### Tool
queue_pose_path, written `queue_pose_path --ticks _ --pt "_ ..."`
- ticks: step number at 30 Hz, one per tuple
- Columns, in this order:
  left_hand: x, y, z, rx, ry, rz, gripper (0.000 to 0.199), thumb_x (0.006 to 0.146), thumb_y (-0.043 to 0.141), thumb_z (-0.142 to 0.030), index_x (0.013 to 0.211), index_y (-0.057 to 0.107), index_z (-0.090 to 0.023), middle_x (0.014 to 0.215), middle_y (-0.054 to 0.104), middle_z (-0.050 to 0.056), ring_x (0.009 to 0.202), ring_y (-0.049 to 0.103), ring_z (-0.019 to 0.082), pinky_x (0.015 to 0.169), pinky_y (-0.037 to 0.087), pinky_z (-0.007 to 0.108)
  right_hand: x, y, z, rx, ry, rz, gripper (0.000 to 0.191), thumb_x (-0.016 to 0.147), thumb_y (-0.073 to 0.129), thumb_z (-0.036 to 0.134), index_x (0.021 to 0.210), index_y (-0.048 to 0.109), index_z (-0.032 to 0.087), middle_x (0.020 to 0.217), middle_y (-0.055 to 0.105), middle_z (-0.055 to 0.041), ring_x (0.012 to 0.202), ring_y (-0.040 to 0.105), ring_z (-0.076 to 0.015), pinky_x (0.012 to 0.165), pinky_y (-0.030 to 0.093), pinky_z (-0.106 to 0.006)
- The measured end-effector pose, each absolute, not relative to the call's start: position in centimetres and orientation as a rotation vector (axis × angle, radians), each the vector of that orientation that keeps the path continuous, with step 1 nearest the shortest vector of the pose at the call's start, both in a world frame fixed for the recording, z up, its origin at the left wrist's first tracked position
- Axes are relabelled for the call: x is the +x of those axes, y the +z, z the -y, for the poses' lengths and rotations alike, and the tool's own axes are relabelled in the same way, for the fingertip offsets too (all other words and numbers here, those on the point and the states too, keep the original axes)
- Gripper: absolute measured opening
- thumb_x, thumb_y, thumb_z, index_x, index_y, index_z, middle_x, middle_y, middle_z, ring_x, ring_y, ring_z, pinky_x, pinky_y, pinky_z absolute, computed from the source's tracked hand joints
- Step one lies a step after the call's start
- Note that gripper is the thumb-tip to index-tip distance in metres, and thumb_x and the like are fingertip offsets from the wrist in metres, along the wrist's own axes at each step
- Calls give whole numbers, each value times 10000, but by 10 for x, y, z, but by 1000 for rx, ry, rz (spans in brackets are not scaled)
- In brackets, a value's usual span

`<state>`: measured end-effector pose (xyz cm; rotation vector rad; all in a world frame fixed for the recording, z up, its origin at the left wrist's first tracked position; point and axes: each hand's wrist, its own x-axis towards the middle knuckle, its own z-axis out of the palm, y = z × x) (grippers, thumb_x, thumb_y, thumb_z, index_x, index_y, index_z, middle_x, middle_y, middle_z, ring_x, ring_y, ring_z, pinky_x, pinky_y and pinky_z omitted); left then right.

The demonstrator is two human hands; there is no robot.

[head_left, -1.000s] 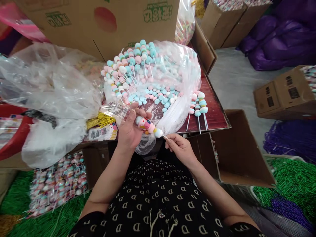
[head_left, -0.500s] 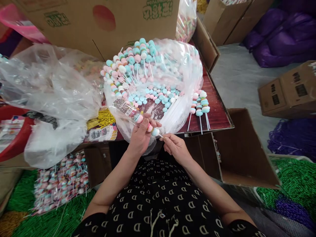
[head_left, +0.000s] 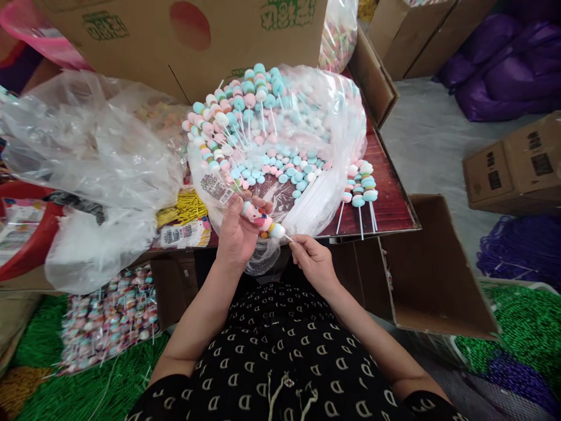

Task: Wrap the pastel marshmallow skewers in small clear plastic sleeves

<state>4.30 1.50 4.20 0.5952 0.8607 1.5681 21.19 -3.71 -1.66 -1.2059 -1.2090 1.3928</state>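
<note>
Over the front edge of the table, my right hand pinches the white stick of a marshmallow-like candy skewer. My left hand is closed around a clear printed wrapper, its thumb near the barcode end and its fingers behind the candy. The upper candies sit inside the wrapper; the white piece lies nearest my right hand. Beyond my hands, a large clear plastic bag holds many pastel skewers, loose candy discs and white sticks.
Several finished-looking skewers lie at the table's right edge. Yellow twist ties and flat printed wrappers lie left. An open carton stands below right; wrapped skewers are heaped below left. A large carton blocks the back.
My left hand has shifted left along the skewer, and the wrapper's coloured print now covers more of the candies. My right hand still pinches the stick. The view has shifted slightly.
</note>
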Motion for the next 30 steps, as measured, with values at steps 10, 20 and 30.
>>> queue_pose_path --ticks 10,20,30 --pt "43 34 -13 558 1473 -833 340 859 763 -525 976 666 -221 780 728 -16 781 755 181 900 598 383 220 -11 36 -854 2093 884 392 906 698 569 817 659 189 366 337 151 290 278 -51 457 435 -241" --pt "53 31 -3 689 1369 -817 336 842 804 -503 943 684 -206 773 728 14 865 770 220 911 600 396 200 -10 36 -897 2038 893 436 889 706 626 867 644 195 408 379 145 340 310 -57 523 467 -251" --pt "24 54 -18 685 1481 -827 582 756 876 -516 1227 666 -247 1024 796 57 1029 769 246 892 596 370 198 -23 33 -1084 1725 1206 545 891 599 750 917 682 212 439 394 106 401 356 -102 495 384 -271"
